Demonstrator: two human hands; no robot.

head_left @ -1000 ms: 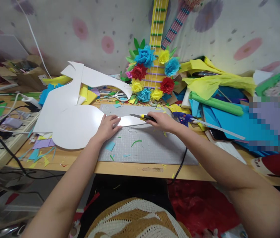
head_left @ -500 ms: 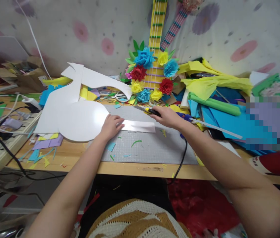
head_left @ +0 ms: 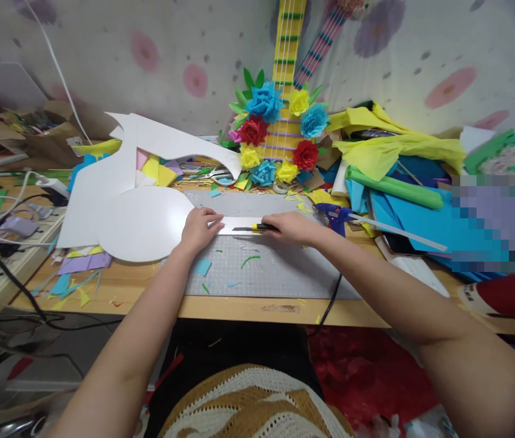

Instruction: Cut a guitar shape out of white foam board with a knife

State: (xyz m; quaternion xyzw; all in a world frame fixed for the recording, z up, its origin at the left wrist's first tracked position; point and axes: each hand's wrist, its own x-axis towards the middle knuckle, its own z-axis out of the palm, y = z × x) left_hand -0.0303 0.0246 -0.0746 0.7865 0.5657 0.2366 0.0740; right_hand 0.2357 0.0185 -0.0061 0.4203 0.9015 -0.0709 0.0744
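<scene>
A white guitar-shaped board cutout (head_left: 148, 219) lies flat, its round body to the left and its narrow neck on the grey cutting mat (head_left: 275, 267). My left hand (head_left: 201, 229) grips the cutout where the body meets the neck, fingers closed and bent over the strip. In my right hand (head_left: 290, 229) is a black and yellow utility knife (head_left: 257, 228), fingers wrapped round its handle. The blade points left and lies over the neck, close to my left fingertips. Whether the blade touches the board I cannot tell. My right hand partly covers the neck's right end.
A blue glue gun (head_left: 334, 213) stands right of my right hand, its cord crossing the mat. Behind is a yellow paper guitar (head_left: 279, 131) with paper flowers. White board offcuts (head_left: 97, 188), a power strip (head_left: 38, 249) and a red and white cup (head_left: 498, 296) flank the mat.
My right hand has moved left and slightly down, bringing the knife from above the strip to over it. My left hand and the cutout have shifted slightly left.
</scene>
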